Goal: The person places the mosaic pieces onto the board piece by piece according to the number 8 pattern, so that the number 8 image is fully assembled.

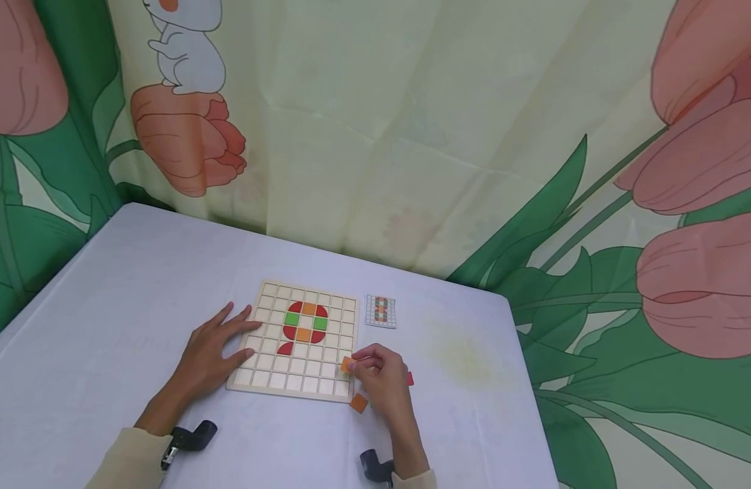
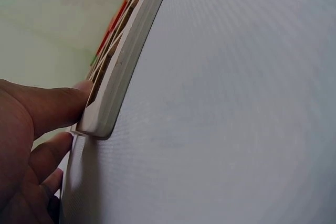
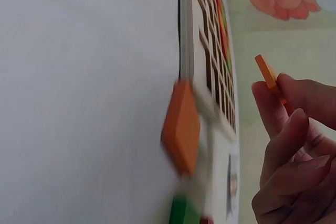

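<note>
A wooden grid board [image 1: 271, 380] lies on the table, with red, green and orange tiles [image 1: 305, 321] set in its middle cells. My left hand [image 1: 213, 346] rests flat on the board's left edge, fingers straight; in the left wrist view a fingertip [image 2: 79, 90] touches the board's corner [image 2: 102, 121]. My right hand [image 1: 378, 373] pinches an orange tile [image 1: 347, 365] over the board's lower right corner; the right wrist view shows that orange tile [image 3: 266, 73] between thumb and finger. Another orange tile [image 1: 358, 403] lies on the table beside the board, blurred in the right wrist view [image 3: 181, 127].
A small pattern card [image 1: 380, 311] lies right of the board. A red piece [image 1: 410, 379] shows by my right hand, and a green piece [image 3: 184, 212] near the loose orange tile. The pale table [image 1: 106, 285] meets a tulip-print curtain [image 1: 412, 136] behind.
</note>
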Action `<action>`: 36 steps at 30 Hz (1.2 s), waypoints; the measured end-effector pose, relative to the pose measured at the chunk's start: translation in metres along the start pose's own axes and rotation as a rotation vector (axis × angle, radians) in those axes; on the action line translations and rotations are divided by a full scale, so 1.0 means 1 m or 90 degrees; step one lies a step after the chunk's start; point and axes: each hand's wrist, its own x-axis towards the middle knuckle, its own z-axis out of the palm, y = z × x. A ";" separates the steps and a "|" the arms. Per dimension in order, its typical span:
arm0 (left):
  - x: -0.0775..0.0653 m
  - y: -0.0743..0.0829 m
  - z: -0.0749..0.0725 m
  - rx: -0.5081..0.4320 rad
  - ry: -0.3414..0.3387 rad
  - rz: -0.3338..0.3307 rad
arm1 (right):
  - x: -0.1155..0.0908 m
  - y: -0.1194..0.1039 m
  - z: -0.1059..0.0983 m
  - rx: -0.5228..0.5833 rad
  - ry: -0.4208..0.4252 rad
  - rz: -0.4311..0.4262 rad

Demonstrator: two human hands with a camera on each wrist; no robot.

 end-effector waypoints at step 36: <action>0.001 -0.003 0.001 0.002 -0.004 -0.006 | 0.029 -0.047 0.079 -0.211 -0.023 -0.108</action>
